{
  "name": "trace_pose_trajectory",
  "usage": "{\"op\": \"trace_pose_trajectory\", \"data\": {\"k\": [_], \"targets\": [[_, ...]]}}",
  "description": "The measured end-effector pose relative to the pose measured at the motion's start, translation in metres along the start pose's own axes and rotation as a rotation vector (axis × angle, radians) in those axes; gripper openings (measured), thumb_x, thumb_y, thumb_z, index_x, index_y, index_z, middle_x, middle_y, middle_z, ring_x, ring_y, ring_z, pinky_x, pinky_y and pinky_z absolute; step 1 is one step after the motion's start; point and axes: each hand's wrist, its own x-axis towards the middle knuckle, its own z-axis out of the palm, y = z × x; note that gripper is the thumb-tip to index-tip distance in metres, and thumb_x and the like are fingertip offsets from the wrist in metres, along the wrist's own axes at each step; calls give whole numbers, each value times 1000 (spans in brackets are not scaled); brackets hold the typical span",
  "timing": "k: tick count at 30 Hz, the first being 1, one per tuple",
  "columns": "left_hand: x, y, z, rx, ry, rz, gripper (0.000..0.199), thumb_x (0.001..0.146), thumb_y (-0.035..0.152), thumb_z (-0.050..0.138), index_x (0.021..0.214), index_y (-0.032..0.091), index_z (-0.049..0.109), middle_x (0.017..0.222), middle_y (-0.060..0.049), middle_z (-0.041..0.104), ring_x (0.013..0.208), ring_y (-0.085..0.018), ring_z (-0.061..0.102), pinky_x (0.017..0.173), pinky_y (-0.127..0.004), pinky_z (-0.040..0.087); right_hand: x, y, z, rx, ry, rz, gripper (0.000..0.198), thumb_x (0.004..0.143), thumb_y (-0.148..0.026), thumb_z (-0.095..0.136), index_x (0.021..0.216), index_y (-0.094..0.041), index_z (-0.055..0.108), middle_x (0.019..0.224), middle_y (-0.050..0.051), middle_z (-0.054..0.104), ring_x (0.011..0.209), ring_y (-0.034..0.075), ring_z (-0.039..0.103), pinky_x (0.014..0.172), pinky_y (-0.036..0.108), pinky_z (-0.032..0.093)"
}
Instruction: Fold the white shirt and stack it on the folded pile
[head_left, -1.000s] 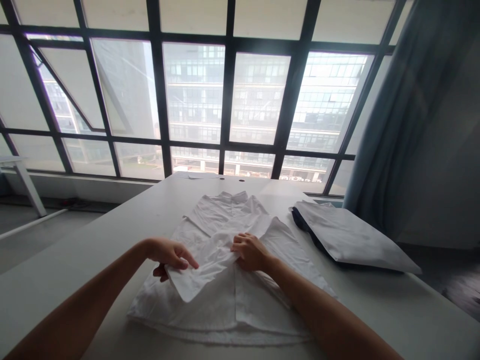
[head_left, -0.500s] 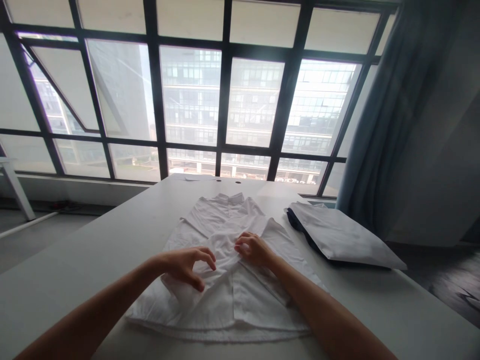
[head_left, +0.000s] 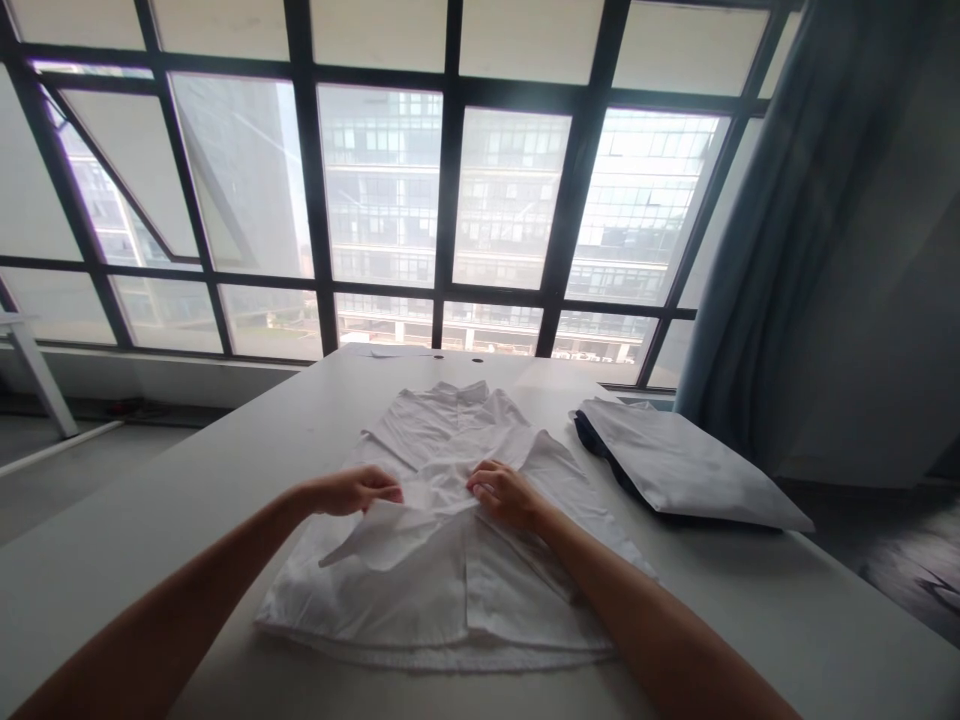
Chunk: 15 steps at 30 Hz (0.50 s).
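A white shirt (head_left: 450, 590) lies spread on the pale table (head_left: 150, 500), collar toward the window. My left hand (head_left: 352, 492) pinches a white sleeve (head_left: 375, 535) of the shirt and lifts its edge a little off the cloth. My right hand (head_left: 506, 495) presses down on the middle of the shirt, fingers curled on the fabric where the sleeve folds across.
A flat white bag over something dark (head_left: 675, 465) lies on the table at the right. A grey-blue curtain (head_left: 765, 230) hangs at the right. Large windows (head_left: 450, 190) stand behind the table. Part of another white table (head_left: 30, 365) shows at far left.
My left hand moved up and left, from resting fingers spread on the sleeve to pinching and lifting its edge. My right hand stayed on the shirt's middle.
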Motion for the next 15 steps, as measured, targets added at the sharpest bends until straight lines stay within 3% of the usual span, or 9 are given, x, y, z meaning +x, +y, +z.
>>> {"op": "trace_pose_trajectory", "data": {"k": [2, 4, 6, 7, 9, 11, 13, 15], "targets": [[1, -3, -1, 37, 14, -29, 69, 81, 80, 49, 75, 14, 65, 58, -3, 60, 54, -14, 55, 55, -25, 48, 0, 0, 0, -5, 0, 0, 20, 90, -15, 54, 89, -18, 74, 98, 9, 71, 95, 20, 64, 91, 35, 49], [6, -4, 8, 190, 120, 32, 64, 85, 74, 50, 81, 13, 69, 68, -7, 68, 62, -17, 62, 65, -30, 54, -1, 0, 1, -38, 29, 10, 17, 91, -20, 57, 90, -19, 73, 100, 9, 71, 96, 21, 64, 92, 36, 49], [14, -4, 22, 388, 250, 168, 54, 89, 64, 53, 99, 15, 73, 99, -13, 74, 91, -23, 68, 87, -36, 53, -1, -1, 2, -106, 70, 44, 21, 88, -32, 64, 102, -18, 73, 112, 12, 69, 107, 24, 63, 98, 40, 46], [19, -5, 29, 477, 273, 221, 52, 90, 61, 55, 114, 17, 70, 119, -15, 69, 110, -26, 63, 99, -40, 48, -2, -2, 3, -146, 70, 76, 35, 85, -39, 68, 113, -17, 70, 123, 14, 66, 116, 27, 60, 103, 43, 43], [26, -9, 42, 605, 221, 246, 62, 91, 59, 55, 139, 21, 56, 150, -15, 48, 139, -32, 41, 116, -47, 32, -3, -3, 3, -198, -14, 170, 64, 84, -53, 66, 135, -14, 58, 143, 19, 53, 135, 32, 46, 113, 48, 33], [29, -12, 49, 680, 131, 196, 71, 92, 62, 50, 151, 22, 42, 160, -14, 31, 149, -34, 22, 121, -52, 20, -4, -5, 2, -210, -154, 257, 76, 90, -61, 53, 148, -12, 45, 154, 21, 39, 144, 33, 33, 117, 50, 25], [26, -11, 51, 705, 74, 154, 75, 93, 65, 45, 154, 22, 36, 162, -14, 25, 151, -34, 17, 121, -53, 15, -5, -9, -2, -219, -250, 292, 78, 94, -64, 42, 152, -12, 39, 157, 21, 34, 146, 34, 30, 117, 51, 23], [21, -1, 48, 705, 40, 146, 82, 87, 69, 52, 153, 23, 37, 161, -14, 28, 150, -35, 21, 120, -52, 19, -8, -14, -9, -244, -284, 266, 81, 91, -69, 44, 151, -14, 41, 156, 21, 36, 143, 36, 34, 115, 53, 26]]}}
